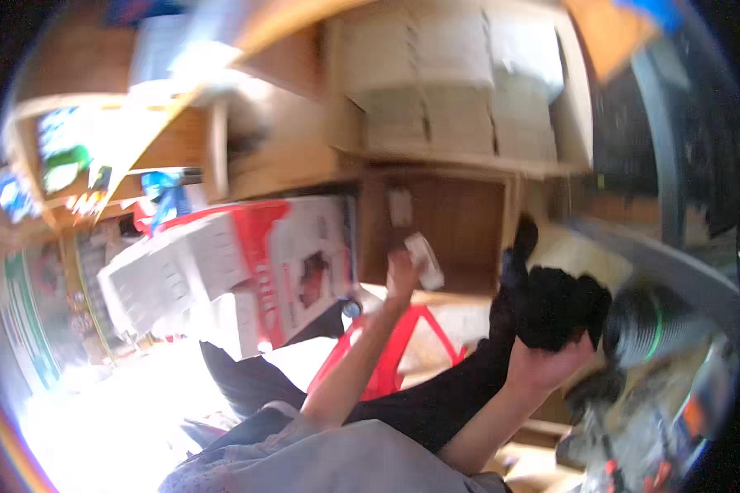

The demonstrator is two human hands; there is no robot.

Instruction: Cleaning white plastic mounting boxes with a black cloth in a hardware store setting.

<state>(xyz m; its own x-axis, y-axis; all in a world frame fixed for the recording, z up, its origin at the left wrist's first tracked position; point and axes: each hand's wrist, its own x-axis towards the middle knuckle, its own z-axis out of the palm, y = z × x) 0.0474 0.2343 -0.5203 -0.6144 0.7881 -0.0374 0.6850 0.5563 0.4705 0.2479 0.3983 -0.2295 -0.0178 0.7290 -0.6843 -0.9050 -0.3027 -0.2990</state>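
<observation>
My left hand (402, 271) reaches over the front of a low wooden compartment, beside a small white object (425, 261) that it seems to hold; blur hides the exact grip. Another pale item (400, 206) lies just beyond it in the compartment. At the right, my right hand (550, 363) is against a bulky black object (555, 308), perhaps of fabric, which covers its fingers. A red plastic stool or frame (407, 351) stands below my left forearm, partly hidden by my dark-trousered legs.
Large white and red cardboard boxes (262, 271) stand at the left. Ahead is a wooden cabinet (468, 161) holding pale boxes or binders (456, 92). A ribbed dark cylinder (647, 323) lies at the right, with cluttered red-handled tools (610, 466) below it.
</observation>
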